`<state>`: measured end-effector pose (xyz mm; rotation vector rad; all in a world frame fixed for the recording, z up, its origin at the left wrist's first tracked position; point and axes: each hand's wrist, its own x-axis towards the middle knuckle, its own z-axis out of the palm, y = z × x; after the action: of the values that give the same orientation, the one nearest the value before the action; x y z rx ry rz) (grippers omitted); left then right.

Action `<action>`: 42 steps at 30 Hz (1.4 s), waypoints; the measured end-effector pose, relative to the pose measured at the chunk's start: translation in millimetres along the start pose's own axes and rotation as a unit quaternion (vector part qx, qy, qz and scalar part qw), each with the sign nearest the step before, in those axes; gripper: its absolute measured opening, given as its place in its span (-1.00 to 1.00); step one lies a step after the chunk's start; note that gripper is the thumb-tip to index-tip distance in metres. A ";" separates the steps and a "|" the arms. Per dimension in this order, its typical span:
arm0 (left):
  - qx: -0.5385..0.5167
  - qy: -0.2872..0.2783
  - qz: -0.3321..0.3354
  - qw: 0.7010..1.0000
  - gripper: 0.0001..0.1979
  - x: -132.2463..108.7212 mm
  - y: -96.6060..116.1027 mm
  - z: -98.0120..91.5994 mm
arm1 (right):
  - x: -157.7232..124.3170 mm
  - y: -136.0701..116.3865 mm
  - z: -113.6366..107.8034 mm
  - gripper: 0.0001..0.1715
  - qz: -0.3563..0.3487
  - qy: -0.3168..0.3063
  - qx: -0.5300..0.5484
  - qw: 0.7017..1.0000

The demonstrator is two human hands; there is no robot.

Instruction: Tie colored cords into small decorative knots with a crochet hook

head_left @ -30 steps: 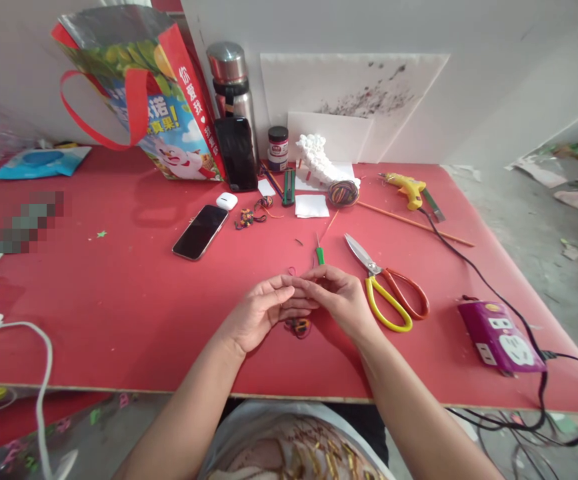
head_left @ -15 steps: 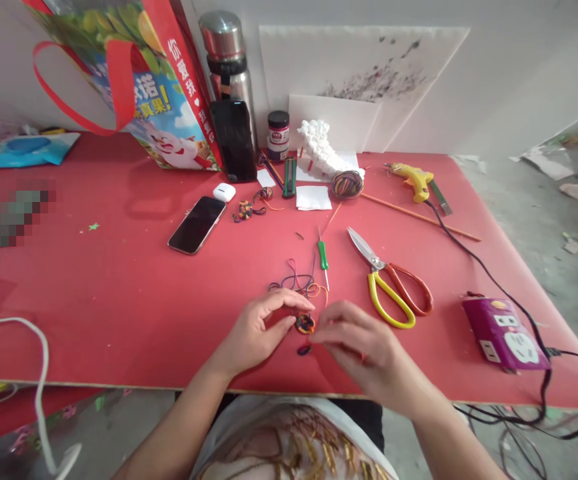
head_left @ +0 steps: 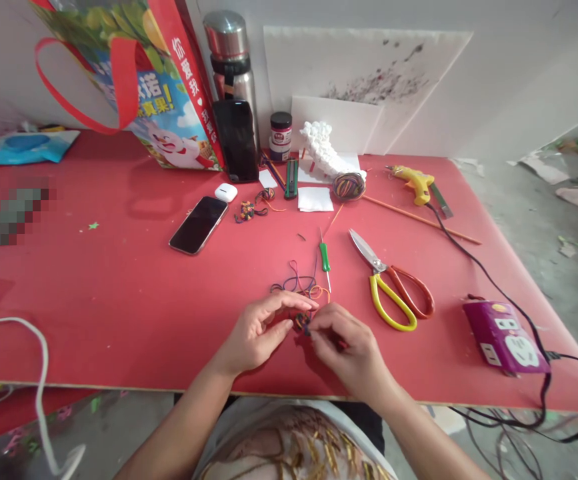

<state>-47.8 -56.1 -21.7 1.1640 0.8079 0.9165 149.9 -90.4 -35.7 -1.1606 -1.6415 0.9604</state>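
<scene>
A small round piece of multicoloured knotted cord (head_left: 301, 323) lies between my hands near the table's front edge. My left hand (head_left: 263, 330) steadies its left side, with the thumb at the near edge and the fingers stretched along the far side. My right hand (head_left: 346, 340) pinches cord at its right side; the fingertips partly cover the piece. Loose loops of thin coloured cord (head_left: 296, 283) trail behind my fingers. A green-handled hook tool (head_left: 325, 257) lies just beyond them. To the right rest large scissors (head_left: 379, 267) with yellow and red handles.
A purple power socket block (head_left: 506, 337) sits at the right with black cables. Farther back are a yellow glue gun (head_left: 416, 183), a ball of cord (head_left: 349, 187), a green cutter (head_left: 291, 179), a phone (head_left: 199, 225), a steel flask (head_left: 226, 40) and a shopping bag (head_left: 169, 127).
My right hand has moved left and closed in on the cord piece, covering more of it. A dark cord loop below the piece no longer shows. The left hand stays almost in place.
</scene>
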 end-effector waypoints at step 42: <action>-0.126 0.183 -0.050 0.974 -0.63 4.1 4.7 6.4 | 47.7 -18.2 18.9 -0.63 0.382 -0.069 0.550 0.739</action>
<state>-41.1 -54.2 -16.0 0.7364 1.0036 1.1319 118.7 -51.3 -14.2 -0.8349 -0.3255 2.1623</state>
